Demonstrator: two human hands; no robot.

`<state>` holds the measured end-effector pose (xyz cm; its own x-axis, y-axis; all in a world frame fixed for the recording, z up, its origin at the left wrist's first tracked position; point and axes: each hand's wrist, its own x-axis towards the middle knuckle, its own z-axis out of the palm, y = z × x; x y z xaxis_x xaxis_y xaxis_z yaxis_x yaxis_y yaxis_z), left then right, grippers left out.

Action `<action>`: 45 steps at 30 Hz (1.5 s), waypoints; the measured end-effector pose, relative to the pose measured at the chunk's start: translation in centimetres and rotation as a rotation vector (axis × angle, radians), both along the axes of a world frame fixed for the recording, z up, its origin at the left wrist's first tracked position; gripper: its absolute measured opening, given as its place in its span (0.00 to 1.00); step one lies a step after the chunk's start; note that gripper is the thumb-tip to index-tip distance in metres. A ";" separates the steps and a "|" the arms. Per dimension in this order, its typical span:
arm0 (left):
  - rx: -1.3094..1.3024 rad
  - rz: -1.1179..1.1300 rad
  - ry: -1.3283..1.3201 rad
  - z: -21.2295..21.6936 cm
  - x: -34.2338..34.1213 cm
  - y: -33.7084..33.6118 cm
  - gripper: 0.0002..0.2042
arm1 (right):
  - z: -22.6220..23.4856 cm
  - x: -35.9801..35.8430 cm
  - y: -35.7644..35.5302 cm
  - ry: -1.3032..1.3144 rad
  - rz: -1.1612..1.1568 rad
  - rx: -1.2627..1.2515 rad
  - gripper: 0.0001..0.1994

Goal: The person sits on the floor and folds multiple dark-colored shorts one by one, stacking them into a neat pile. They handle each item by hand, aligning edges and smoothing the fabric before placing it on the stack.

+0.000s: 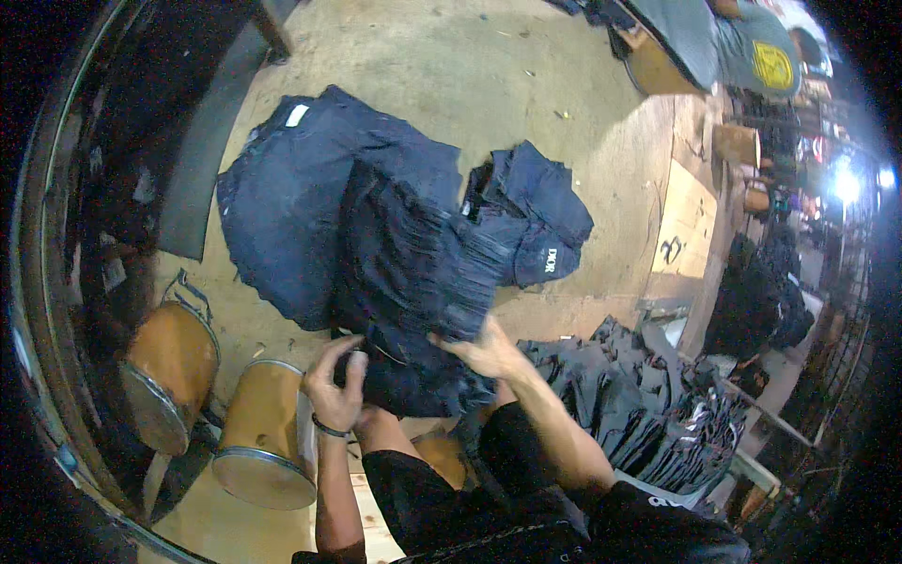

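A thick stack of dark folded garments (409,282) lies in front of me on a tan concrete floor (470,66). My left hand (336,381) grips the near edge of the stack, fingers curled over the cloth. My right hand (489,352) presses flat on the stack's near right side, fingers spread. A dark blue garment (291,202) lies spread out beneath the stack to the left. Another folded dark blue piece (536,216) sits at the stack's far right.
Two brown cylindrical drums (174,371) (263,432) lie on their sides at my left. A heap of dark grey garments (648,404) lies at my right. Flat cardboard (686,221) rests on the floor beyond. Another person in a grey shirt (761,52) is at the upper right.
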<state>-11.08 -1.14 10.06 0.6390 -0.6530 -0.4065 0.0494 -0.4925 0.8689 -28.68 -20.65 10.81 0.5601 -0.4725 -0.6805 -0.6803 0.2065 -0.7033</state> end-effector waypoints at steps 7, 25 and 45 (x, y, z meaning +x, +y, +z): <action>-0.009 -0.195 -0.187 -1.8 -8.6 -7.8 0.21 | 10.4 -17.4 -11.0 0.092 -0.219 0.096 0.28; 0.027 -1.108 -0.799 -27.0 -30.2 -42.7 0.64 | -19.6 -45.1 -32.9 0.097 -0.498 0.151 0.36; 0.239 -0.937 -0.267 -22.8 -21.5 -24.4 0.22 | -25.5 -24.7 -8.7 0.650 -0.198 -0.286 0.42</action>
<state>-32.60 -25.52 -12.73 -0.0019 -0.8595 -0.5111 -0.6299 -0.3959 0.6682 -53.35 -29.36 -14.70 -0.0289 -0.7317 -0.6810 -0.9471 0.2379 -0.2154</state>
